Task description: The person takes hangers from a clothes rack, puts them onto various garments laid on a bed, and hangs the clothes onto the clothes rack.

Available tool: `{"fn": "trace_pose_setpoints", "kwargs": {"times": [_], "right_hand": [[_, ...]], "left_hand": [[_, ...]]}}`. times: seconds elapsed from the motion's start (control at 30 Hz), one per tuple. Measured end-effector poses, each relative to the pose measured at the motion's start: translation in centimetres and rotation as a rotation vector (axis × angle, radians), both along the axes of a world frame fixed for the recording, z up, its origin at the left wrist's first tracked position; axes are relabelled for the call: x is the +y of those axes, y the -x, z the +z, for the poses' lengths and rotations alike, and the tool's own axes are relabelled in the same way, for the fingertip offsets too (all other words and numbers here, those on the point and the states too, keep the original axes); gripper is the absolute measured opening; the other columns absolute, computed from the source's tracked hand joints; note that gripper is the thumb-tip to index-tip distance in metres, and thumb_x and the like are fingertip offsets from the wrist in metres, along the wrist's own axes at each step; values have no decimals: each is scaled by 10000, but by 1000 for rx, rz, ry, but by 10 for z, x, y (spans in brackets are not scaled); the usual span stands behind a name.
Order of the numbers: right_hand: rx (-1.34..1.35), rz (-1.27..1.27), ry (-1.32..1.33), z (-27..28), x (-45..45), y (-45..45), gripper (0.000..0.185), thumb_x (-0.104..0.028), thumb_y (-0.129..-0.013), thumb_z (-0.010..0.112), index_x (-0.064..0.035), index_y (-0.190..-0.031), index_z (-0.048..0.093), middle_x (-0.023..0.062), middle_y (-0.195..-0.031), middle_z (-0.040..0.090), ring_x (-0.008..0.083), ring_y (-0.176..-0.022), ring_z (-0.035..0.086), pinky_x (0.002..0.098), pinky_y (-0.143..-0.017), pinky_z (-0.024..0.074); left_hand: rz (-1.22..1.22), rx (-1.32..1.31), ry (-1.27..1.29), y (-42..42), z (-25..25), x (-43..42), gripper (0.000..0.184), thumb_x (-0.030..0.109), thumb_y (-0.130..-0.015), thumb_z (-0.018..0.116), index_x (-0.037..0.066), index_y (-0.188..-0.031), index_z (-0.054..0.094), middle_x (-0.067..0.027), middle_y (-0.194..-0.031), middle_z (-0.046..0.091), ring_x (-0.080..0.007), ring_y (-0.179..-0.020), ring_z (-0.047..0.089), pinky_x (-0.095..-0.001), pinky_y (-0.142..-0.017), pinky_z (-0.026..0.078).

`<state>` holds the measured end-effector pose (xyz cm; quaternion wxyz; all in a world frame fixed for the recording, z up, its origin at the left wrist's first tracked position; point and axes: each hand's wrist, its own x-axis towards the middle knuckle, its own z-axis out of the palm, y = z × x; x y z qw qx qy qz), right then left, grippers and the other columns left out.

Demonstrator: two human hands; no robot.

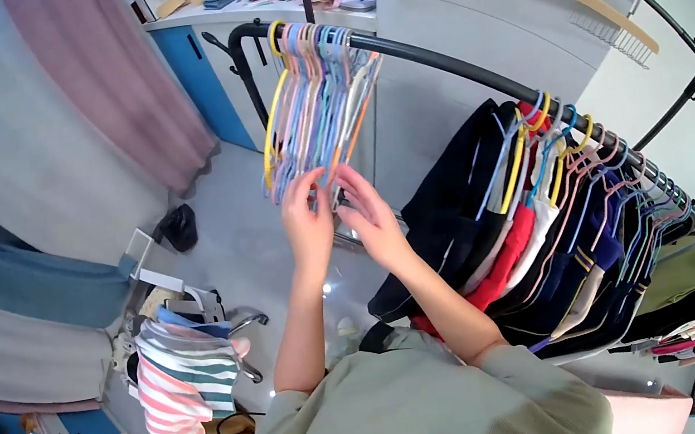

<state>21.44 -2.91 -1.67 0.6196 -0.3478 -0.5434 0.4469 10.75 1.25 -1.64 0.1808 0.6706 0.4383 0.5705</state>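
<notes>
A tight bunch of thin plastic hangers in several colours hangs from the left end of a black clothes rail. Both my hands are raised at the lower ends of this bunch. My left hand has bent fingers, their tips by the hangers' bottom bars. Close beside it, my right hand has its fingers stretched out and the thumb apart, near the tip of an orange hanger. Whether the fingertips press on the hangers is hard to make out. Neither hand visibly grips one.
Dark, red and white garments hang on the rail to my right. Striped clothes lie over a chair on the left. Curtains hang at the left wall. A cluttered counter stands behind the rail. A black bag is on the floor.
</notes>
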Motion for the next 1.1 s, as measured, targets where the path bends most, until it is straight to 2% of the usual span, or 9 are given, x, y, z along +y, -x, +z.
{"fn": "trace_pose_setpoints", "kwargs": {"times": [0.3, 0.43, 0.67, 0.8, 0.83, 0.93, 0.97, 1.07, 1.1], "right_hand": [[224, -36, 148, -3, 51, 37, 644, -66, -868, 501, 32, -1394, 142, 187, -1419, 233, 215, -1316, 236, 300, -1049, 234], [253, -80, 216, -3, 61, 37, 647, -79, -866, 503, 33, -1394, 146, 203, -1435, 205, 232, -1307, 266, 323, -1052, 240], [350, -202, 279, 0, 71, 42, 627, -109, -872, 500, 26, -1391, 174, 199, -1322, 378, 219, -1223, 383, 297, -1002, 315], [292, -278, 322, 13, 69, 41, 622, -114, -857, 524, 53, -1372, 215, 167, -1247, 438, 184, -1102, 470, 283, -958, 351], [294, -355, 315, 8, 74, 41, 529, -96, -845, 516, 57, -1320, 341, 98, -1229, 446, 159, -1129, 449, 259, -953, 343], [291, -259, 313, 7, 79, 34, 523, -60, -836, 525, 50, -1317, 352, 63, -1090, 498, 118, -981, 499, 233, -881, 387], [271, -283, 298, 8, 81, 35, 488, -42, -835, 545, 35, -1292, 393, 11, -942, 507, 68, -819, 489, 202, -752, 413], [215, -300, 283, 11, 87, 35, 437, -53, -841, 564, 6, -1257, 445, -24, -881, 510, 44, -743, 469, 187, -664, 395], [199, -317, 248, 17, 87, 37, 389, -65, -845, 574, -17, -1221, 487, -49, -826, 506, 17, -648, 437, 164, -575, 354]], "left_hand": [[-42, 143, 24, 22, -6, 38, 288, 33, -714, 606, 36, -1002, 608, -122, -916, 596, -304, -857, 560, -382, -776, 438], [-79, 161, 1, 26, -7, 48, 306, 38, -715, 625, 36, -1020, 605, -109, -888, 614, -269, -729, 595, -362, -673, 475], [-144, 173, 188, 27, -5, 57, 278, 89, -767, 626, 29, -1038, 599, -113, -763, 632, -226, -629, 609, -325, -580, 479], [-170, 249, 203, 25, -7, 61, 220, 140, -772, 630, 44, -969, 610, -136, -711, 638, -277, -644, 629, -372, -605, 485], [-215, 254, 240, 25, -8, 62, 222, 170, -802, 605, 40, -979, 572, -158, -731, 633, -317, -667, 620, -401, -611, 474], [-271, 282, 210, 26, -10, 60, 233, 153, -811, 566, 45, -1010, 511, -172, -723, 615, -369, -676, 596, -445, -594, 461], [-299, 279, 167, 25, -16, 60, 255, 133, -836, 525, 55, -1064, 443, -200, -723, 602, -405, -667, 578, -490, -567, 438], [-335, 249, 200, 23, -21, 57, 280, 121, -853, 501, 67, -1109, 401, -213, -728, 596, -418, -642, 569, -512, -542, 421], [-326, 276, 170, 23, -21, 56, 285, 113, -859, 493, 65, -1118, 382, -216, -727, 592, -421, -620, 563, -513, -527, 414]]}}
